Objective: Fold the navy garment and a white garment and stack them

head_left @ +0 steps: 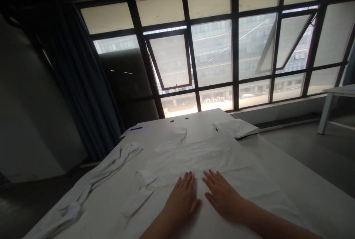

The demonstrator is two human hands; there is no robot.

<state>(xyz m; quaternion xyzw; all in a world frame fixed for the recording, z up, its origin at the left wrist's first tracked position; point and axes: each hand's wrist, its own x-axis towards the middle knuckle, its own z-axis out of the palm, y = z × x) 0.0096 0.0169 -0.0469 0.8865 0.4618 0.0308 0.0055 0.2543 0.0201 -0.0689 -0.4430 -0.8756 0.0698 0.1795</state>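
Note:
A white garment (199,157) lies spread flat on the white table (291,180), one sleeve (173,139) pointing away to the far left. My left hand (181,196) rests palm down on the near part of the cloth, fingers stretched out. My right hand (222,193) lies flat right beside it, fingers also extended, the two hands almost touching. Neither hand holds anything.
A crumpled white cloth (91,183) trails along the table's left edge. A folded white garment (237,127) sits at the far right corner, a paper with a blue mark (135,129) at the far left. Large windows (213,54) stand behind; another table (337,100) is at right.

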